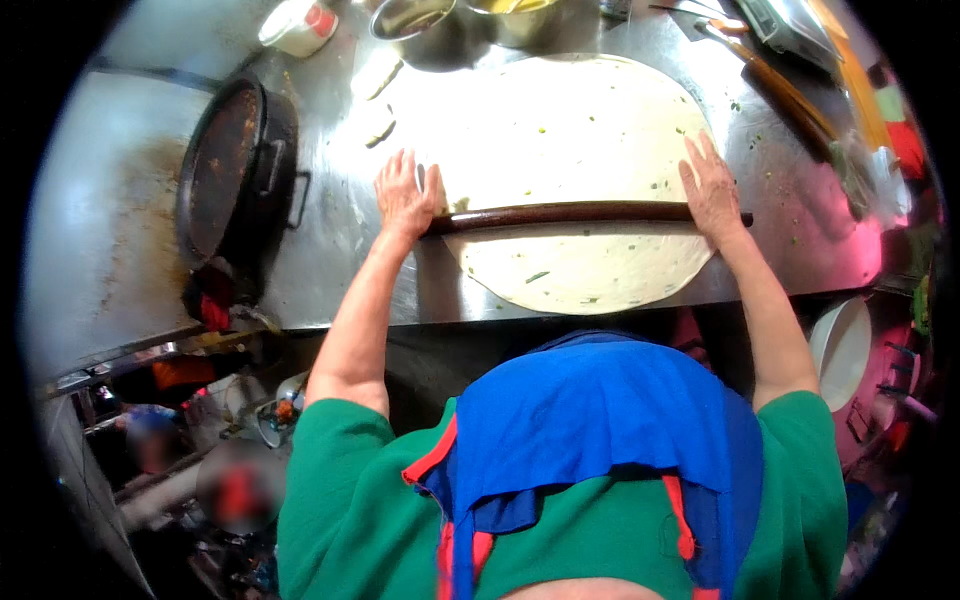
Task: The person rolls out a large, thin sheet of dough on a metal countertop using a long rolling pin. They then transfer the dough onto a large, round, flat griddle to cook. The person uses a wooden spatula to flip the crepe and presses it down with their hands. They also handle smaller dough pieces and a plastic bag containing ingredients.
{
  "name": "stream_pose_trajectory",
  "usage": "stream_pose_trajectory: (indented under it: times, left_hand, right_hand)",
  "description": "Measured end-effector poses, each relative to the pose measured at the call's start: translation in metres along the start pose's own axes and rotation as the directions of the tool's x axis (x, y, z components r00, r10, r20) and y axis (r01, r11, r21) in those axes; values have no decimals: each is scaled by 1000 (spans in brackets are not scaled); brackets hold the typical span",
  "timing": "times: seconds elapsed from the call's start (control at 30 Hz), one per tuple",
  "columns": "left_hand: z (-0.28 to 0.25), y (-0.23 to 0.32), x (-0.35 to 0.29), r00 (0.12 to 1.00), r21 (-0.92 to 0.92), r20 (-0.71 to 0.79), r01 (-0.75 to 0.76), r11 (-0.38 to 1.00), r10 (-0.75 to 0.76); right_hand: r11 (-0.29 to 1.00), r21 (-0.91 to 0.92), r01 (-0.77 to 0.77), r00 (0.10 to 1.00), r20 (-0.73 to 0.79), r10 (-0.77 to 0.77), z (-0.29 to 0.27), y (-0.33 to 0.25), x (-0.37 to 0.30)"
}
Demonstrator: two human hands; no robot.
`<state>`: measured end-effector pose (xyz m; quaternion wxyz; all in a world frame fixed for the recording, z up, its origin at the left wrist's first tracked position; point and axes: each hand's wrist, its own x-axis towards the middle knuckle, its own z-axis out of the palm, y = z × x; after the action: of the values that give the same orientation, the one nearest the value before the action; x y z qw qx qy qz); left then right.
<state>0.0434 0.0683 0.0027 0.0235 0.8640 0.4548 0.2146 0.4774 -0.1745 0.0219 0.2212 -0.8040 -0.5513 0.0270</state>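
A large round sheet of pale dough (580, 125), flecked with green bits, lies flat on the metal table. Across its nearer part rests a long dark brown rolling pin (575, 214), running left to right. At the pin's left end is my left hand (406, 196), palm down with the fingers stretched forward and the thumb apart. My right hand (712, 190) lies over the other end, fingers extended and slightly spread over the dough's right edge. Neither hand wraps round the pin; the palms' undersides are hidden. Two small dough pieces (376, 76) sit beyond my left hand.
A deep black pan (228, 165) with side handles stands at the left. Metal bowls (412, 22) and a white tub (298, 27) line the far edge. Wooden-handled tools (785, 100) and a plastic bag (880, 190) lie right. The metal table's (330, 275) front edge is near my apron.
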Motion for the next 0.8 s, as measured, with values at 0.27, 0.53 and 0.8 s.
stream_pose_trajectory:
  times: [0.27,0.53,0.8]
  left_hand:
    - [-14,15,-72,944,149,328,-68,987,15]
    - [-56,48,-153,969,52,231,-100,994,86]
    - [-63,51,-201,972,-48,90,-213,976,216]
  right_hand:
    - [931,-339,133,976,209,-63,-4,13,-51]
    - [946,-195,259,966,44,-255,-26,11,-121]
    - [914,-108,392,919,14,-393,-32,42,-137]
